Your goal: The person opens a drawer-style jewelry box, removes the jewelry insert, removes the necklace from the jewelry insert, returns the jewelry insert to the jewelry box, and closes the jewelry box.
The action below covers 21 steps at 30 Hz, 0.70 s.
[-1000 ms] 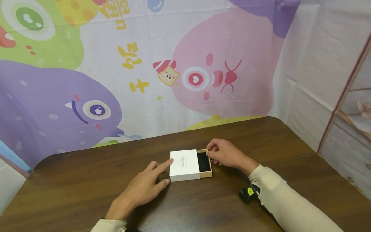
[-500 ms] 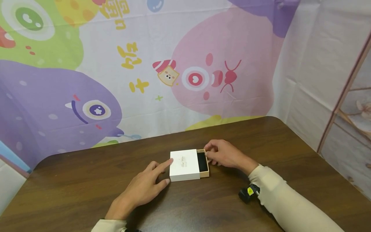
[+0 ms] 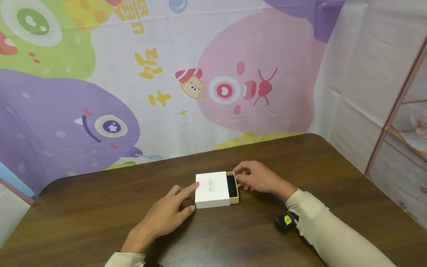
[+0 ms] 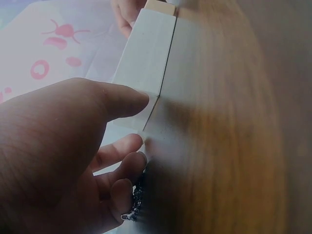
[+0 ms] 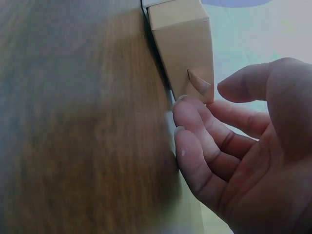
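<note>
A white cardboard box sleeve (image 3: 211, 191) with small printed lettering lies on the table. Out of its right side sticks a shallow tan tray (image 3: 235, 200), lined with a black pad (image 3: 231, 186). My left hand (image 3: 168, 213) reaches its straight index finger to the sleeve's left end; the thumb lies along the lower left corner. Below the fingertips in the left wrist view shows a dark metal chain (image 4: 138, 192), hidden in the head view. My right hand (image 3: 260, 178) rests its bent fingers at the tray's outer end, beside a small pull tab (image 5: 199, 83); its thumb is apart from the tab.
A brown wooden table (image 3: 283, 155) carries the box. Behind it hangs a cartoon-printed cloth (image 3: 166, 133), reaching down to the table's back edge. A black wrist camera (image 3: 283, 222) sits below my right sleeve.
The tray has slid left into the white sleeve, so less of the black pad shows. My right hand's fingers have moved left with it. The left hand and the sleeve have stayed in place.
</note>
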Tool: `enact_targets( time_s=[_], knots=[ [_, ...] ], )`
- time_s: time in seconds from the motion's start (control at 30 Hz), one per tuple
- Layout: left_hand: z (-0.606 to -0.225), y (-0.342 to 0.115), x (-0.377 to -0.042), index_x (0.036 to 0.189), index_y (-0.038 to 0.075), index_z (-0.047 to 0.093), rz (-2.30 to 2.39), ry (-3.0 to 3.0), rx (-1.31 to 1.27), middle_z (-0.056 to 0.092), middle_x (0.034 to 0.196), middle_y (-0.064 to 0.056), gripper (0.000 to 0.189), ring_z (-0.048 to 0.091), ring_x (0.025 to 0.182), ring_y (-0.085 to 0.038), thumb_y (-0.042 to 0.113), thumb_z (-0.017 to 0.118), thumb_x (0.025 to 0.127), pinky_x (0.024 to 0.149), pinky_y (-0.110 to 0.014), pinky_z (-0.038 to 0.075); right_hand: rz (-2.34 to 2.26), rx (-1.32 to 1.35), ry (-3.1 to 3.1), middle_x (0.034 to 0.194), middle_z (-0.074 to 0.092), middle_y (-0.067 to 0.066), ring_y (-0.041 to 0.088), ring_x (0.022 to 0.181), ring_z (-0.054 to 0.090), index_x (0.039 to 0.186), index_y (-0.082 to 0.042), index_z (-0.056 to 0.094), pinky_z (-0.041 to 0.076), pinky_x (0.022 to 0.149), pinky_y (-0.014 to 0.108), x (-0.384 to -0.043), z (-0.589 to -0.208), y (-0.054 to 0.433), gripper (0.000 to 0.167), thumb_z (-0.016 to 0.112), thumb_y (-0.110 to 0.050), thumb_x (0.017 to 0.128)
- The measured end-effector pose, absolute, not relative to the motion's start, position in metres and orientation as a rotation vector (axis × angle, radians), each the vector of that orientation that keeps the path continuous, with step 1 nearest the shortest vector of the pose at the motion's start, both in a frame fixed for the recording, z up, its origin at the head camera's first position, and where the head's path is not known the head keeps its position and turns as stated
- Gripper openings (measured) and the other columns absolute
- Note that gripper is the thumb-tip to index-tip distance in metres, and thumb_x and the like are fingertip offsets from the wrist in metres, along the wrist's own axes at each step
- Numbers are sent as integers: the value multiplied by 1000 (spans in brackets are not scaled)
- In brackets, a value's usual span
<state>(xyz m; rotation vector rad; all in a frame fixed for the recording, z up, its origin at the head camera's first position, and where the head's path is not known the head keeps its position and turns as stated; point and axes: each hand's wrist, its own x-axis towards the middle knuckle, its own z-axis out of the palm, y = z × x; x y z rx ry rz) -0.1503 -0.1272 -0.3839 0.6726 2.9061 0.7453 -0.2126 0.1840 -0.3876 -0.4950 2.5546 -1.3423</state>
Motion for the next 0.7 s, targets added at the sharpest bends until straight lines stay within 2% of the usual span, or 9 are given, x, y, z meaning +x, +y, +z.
enact_targets(
  time_s=[0.5, 0.7],
  knots=[
    [-386, -127, -151, 153, 41, 39, 741, 2905, 647, 55, 115, 4, 67, 53, 72, -6, 27, 70, 95, 67, -35, 44, -1323, -579, 2506, 81, 69, 5, 19, 70, 64, 128, -1, 65, 54, 62, 34, -213, -387, 185, 33, 57, -11, 98],
    [-388, -128, -152, 153, 40, 40, 737, 2912, 650, 56, 114, 5, 67, 54, 73, -5, 27, 71, 95, 68, -36, 44, -1272, -609, 2482, 79, 66, 4, 18, 67, 64, 137, -6, 61, 53, 57, 33, -211, -386, 185, 40, 56, -12, 98]
  ],
)
